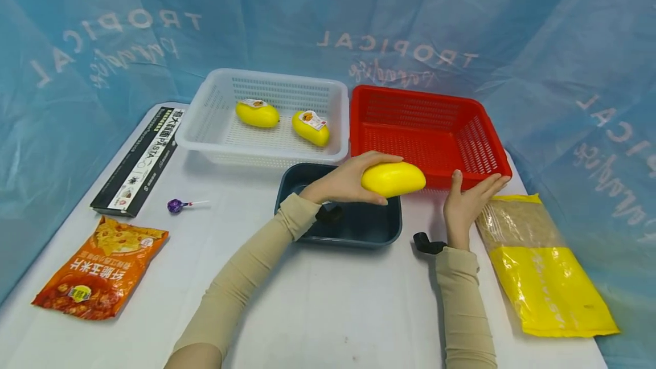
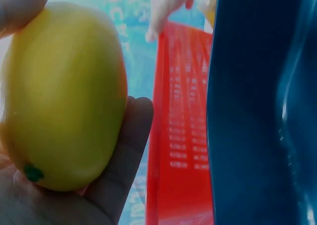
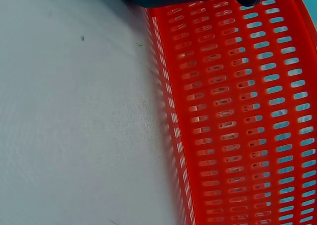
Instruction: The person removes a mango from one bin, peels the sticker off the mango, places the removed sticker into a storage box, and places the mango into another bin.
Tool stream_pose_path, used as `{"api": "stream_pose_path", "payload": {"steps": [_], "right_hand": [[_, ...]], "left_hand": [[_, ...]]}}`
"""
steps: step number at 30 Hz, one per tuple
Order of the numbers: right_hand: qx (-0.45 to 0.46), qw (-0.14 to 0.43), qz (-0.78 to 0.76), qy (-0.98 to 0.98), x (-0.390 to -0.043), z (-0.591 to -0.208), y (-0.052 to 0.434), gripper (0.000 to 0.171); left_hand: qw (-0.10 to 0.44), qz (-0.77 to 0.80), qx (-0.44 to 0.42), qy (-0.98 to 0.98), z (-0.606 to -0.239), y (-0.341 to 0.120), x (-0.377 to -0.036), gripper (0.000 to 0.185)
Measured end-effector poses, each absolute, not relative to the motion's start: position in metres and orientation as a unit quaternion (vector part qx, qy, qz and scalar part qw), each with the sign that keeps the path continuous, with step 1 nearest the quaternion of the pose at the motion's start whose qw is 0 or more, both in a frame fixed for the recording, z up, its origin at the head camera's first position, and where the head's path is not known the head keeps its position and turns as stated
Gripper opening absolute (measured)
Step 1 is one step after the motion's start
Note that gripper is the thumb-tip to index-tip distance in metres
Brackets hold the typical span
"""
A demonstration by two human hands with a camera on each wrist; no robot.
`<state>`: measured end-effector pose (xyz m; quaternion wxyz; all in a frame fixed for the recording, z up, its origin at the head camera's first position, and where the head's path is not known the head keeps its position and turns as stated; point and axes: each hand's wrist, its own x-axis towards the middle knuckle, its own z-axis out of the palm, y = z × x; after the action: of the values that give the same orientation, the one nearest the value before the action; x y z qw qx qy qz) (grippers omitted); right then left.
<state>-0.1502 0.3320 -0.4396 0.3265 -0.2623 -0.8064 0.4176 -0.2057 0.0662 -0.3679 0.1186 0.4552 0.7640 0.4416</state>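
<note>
Two yellow plastic mangoes [image 1: 257, 113] already lie in the white plastic basket [image 1: 205, 121], the left hand [image 1: 343, 178] wraps its grip round a third smooth yellow mango [image 1: 393, 179] above the dark blue tray [image 1: 359, 226], and the right hand [image 1: 468, 201] waits flat and spread beside the empty red plastic basket [image 1: 476, 147].

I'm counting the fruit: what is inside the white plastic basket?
Two yellow mangoes with stickers lie on the floor of the white slotted plastic basket, apart from each other. Its near wall hides a strip of the floor, so anything small lying there cannot be seen.
</note>
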Motion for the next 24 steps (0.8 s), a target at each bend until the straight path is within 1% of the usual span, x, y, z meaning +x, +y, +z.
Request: {"api": "stream_pose_path", "payload": {"steps": [5,10,16,24], "right_hand": [[-0.261,0.33,0.42,-0.804,-0.152,-0.44,0.329,0.098],[-0.26,0.331,0.416,-0.806,-0.152,-0.441,0.329,0.099],[-0.259,0.332,0.418,-0.805,-0.152,-0.441,0.329,0.097],[-0.261,0.337,0.415,-0.804,-0.151,-0.441,0.331,0.094]], "left_hand": [[0.116,0.456,0.412,0.78,-0.365,0.079,-0.231,0.079],[0.112,0.478,0.39,0.779,-0.364,0.087,-0.248,0.079],[0.104,0.476,0.384,0.784,-0.361,0.093,-0.261,0.077],[0.116,0.483,0.363,0.788,-0.362,0.102,-0.27,0.078]]}}
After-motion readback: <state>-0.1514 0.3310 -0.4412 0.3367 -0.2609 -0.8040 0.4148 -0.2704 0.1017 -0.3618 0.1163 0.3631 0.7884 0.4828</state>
